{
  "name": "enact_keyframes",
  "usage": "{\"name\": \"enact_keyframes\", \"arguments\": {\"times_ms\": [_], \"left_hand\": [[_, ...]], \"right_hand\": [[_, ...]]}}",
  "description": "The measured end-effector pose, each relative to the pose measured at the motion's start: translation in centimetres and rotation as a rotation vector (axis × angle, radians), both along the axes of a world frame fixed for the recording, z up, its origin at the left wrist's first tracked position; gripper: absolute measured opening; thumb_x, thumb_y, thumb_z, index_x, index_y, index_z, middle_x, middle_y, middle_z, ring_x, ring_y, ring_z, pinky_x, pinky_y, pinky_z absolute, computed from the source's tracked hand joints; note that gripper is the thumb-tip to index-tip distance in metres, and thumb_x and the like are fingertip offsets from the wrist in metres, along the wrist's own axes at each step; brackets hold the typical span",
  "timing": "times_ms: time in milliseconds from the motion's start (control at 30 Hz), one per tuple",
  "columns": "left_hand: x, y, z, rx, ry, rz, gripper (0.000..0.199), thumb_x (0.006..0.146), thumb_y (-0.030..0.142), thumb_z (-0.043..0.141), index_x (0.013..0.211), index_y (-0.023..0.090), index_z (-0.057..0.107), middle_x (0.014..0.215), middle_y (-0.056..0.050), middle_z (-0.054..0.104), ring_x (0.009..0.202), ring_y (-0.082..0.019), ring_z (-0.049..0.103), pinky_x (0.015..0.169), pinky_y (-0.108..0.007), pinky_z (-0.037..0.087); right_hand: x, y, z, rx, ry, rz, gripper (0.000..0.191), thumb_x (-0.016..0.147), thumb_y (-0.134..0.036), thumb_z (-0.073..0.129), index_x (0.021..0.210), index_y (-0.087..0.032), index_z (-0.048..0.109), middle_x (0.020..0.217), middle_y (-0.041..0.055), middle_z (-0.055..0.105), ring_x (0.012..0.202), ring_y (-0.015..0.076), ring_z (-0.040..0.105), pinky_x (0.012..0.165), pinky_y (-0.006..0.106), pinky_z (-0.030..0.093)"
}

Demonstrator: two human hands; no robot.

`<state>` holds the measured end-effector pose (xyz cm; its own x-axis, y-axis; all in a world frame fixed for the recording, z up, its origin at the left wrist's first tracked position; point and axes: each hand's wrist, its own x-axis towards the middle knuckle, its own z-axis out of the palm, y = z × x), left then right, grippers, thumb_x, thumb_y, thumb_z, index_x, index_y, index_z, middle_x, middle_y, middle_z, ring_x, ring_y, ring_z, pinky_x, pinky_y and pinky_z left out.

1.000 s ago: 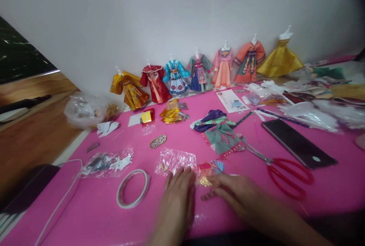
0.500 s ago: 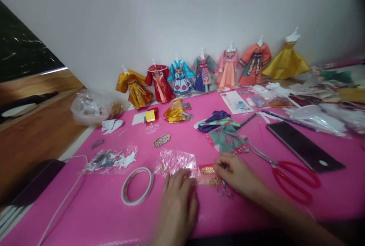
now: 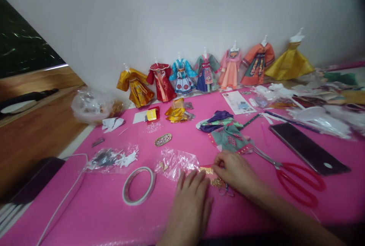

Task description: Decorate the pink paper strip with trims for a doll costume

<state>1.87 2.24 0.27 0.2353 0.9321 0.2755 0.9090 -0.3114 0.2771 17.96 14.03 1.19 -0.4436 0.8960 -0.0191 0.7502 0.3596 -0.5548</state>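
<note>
A small red and pink fabric piece with gold pattern [image 3: 218, 182] lies at the table's near middle. My left hand [image 3: 189, 198] rests flat at its left end, fingers stretched out and touching it. At the fabric's right end, my right hand [image 3: 235, 170] is closed in a pinch; what sits between the fingertips is hidden. Small scissors [image 3: 227, 191] show partly beneath that hand. A clear plastic bag [image 3: 175, 162] lies just beyond my left fingers. Green patterned doll clothing [image 3: 229, 137] with a purple part [image 3: 216, 120] lies beyond my right hand.
Large red-handled scissors [image 3: 302, 183] and a phone [image 3: 309, 149] lie on the right. A tape roll [image 3: 153, 185] is on the left, near a white cable [image 3: 64, 198]. Dressed doll forms [image 3: 182, 75] lean along the wall. Plastic packets [image 3: 319, 118] crowd the far right.
My left hand has slid right along the fabric, covering its left part. My right hand keeps its pinch at nearly the same spot. The whole view has shifted slightly.
</note>
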Motion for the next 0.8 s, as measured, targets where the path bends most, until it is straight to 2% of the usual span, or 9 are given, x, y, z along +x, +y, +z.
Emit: {"name": "enact_keyframes", "arguments": {"times_ms": [133,267,433,600,733,800], "left_hand": [[-0.1,0.1,-0.2,0.002,0.037,-0.018,0.035,0.092,0.020,0.056,0.126,0.017,0.056,0.133,-0.011,0.066,0.122,-0.034,0.061,0.104,-0.068,0.047],[-0.1,0.2,-0.5,0.035,0.038,-0.036,0.034,0.090,0.014,0.054,0.125,0.016,0.055,0.131,-0.014,0.065,0.120,-0.034,0.061,0.102,-0.068,0.048],[-0.3,0.0,-0.8,0.110,-0.057,-0.006,0.029,0.093,0.012,0.049,0.121,0.019,0.054,0.129,-0.015,0.062,0.117,-0.028,0.061,0.103,-0.064,0.048],[-0.3,-0.3,-0.8,0.146,-0.114,-0.002,0.027,0.094,0.011,0.049,0.118,0.019,0.055,0.126,-0.015,0.060,0.116,-0.028,0.058,0.102,-0.058,0.049],[0.6,0.0,0.3,0.073,-0.188,0.046,0.023,0.093,0.011,0.051,0.113,0.019,0.059,0.111,-0.012,0.062,0.103,-0.026,0.060,0.087,-0.047,0.055],[1.3,0.5,0.9,-0.003,-0.168,0.110,0.019,0.092,0.012,0.053,0.107,0.019,0.063,0.100,-0.010,0.063,0.094,-0.027,0.060,0.080,-0.046,0.054]], "right_hand": [[0.3,0.0,0.2,-0.002,0.017,0.070,0.014,0.085,-0.018,0.057,0.078,-0.020,0.069,0.085,0.0032,0.067,0.081,0.0192,0.063,0.070,0.029,0.037],[0.2,-0.2,0.9,-0.014,-0.020,0.123,0.007,0.084,-0.024,0.066,0.085,-0.020,0.070,0.090,0.0038,0.067,0.082,0.0201,0.062,0.069,0.029,0.037],[-0.3,-0.3,1.8,-0.044,-0.071,0.167,0.005,0.085,-0.020,0.065,0.084,-0.017,0.069,0.089,0.0051,0.067,0.079,0.0199,0.061,0.065,0.029,0.034],[-0.2,-0.3,2.3,-0.058,-0.062,0.174,0.004,0.085,-0.016,0.064,0.082,-0.015,0.067,0.087,0.0060,0.068,0.077,0.0191,0.061,0.062,0.028,0.033],[0.0,-0.4,2.1,-0.063,-0.019,0.142,0.006,0.084,-0.018,0.064,0.079,-0.016,0.066,0.081,0.0046,0.069,0.072,0.0180,0.060,0.059,0.027,0.032],[0.1,-0.3,1.8,-0.068,0.010,0.129,0.007,0.083,-0.017,0.063,0.076,-0.018,0.065,0.076,0.0028,0.069,0.068,0.0170,0.059,0.057,0.027,0.032]]}}
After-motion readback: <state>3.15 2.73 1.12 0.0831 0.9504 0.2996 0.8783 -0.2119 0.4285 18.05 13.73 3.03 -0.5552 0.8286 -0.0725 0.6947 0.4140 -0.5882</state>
